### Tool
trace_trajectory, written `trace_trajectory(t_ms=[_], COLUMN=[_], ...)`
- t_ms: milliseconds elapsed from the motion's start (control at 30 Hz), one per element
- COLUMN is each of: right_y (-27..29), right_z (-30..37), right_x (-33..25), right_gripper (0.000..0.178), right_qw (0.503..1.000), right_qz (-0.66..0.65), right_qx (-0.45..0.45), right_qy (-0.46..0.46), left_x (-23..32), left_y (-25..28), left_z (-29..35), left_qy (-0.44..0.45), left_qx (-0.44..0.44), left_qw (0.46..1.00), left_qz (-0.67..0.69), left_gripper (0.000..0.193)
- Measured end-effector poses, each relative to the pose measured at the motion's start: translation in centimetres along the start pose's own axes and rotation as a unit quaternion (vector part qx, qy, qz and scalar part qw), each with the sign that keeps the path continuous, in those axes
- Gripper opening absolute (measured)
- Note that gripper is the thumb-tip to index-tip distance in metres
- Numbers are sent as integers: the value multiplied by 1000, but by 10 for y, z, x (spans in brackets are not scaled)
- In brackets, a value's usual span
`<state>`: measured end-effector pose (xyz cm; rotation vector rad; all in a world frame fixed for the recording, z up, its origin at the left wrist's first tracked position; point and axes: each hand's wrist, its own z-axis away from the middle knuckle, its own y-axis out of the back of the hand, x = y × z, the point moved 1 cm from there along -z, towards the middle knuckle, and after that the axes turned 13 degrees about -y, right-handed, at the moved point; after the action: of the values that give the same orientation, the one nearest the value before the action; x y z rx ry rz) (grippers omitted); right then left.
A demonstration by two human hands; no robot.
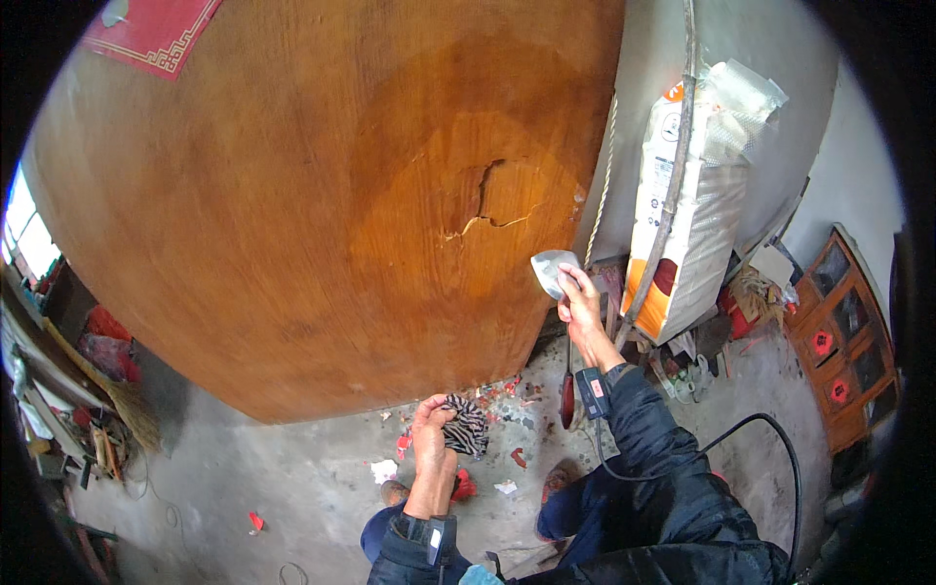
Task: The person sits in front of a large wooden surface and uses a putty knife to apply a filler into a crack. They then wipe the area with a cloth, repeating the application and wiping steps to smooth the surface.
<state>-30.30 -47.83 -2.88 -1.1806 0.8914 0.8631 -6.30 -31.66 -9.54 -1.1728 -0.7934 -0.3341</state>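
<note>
Near the right edge of the wooden panel [322, 224]: grey scraper [548, 277], pinched in the right hand [582, 304].
Striped cloth [470, 429]: lower left, I see it pinched by the left hand [430, 435].
Crack [485, 191]: above the scraper; I judge a snagged corner could tear it wider.

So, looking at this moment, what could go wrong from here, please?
The grey scraper-like tool is held close to the cracked wooden panel; its edge might catch the crack and lift more wood.

The black cable loops out beside the right sleeve, so it could snag.

Scraps such as the white one lie near the shoes and might slip underfoot.
</note>
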Motion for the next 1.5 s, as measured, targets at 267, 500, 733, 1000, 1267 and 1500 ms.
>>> trace_trajectory(t_ms=[267,500,733,1000,1267,1500], right_y=[-8,-22,-22,-19,-19,-30], right_z=[2,13,0,-6,-18,-11], right_x=[-23,-33,-14,-7,-44,-48], right_gripper=[23,26,27,24,21,19], right_qw=[997,996,996,995,991,996], right_qz=[-33,-33,-72,-71,-60,-68], right_qx=[-24,-48,-34,-28,-30,3], right_qy=[59,69,50,60,118,64], left_x=[-4,4,6,-1,-8,-7], left_y=[0,-2,1,6,4,0], left_z=[-1,2,2,-2,-3,-1], left_qy=[1,4,-5,12,32,11], left_qx=[-8,-6,1,-7,-19,-7], left_qw=[1000,1000,1000,1000,999,1000], left_qz=[2,20,11,-5,-6,-26], left_gripper=[22,21,22,25,25,25])
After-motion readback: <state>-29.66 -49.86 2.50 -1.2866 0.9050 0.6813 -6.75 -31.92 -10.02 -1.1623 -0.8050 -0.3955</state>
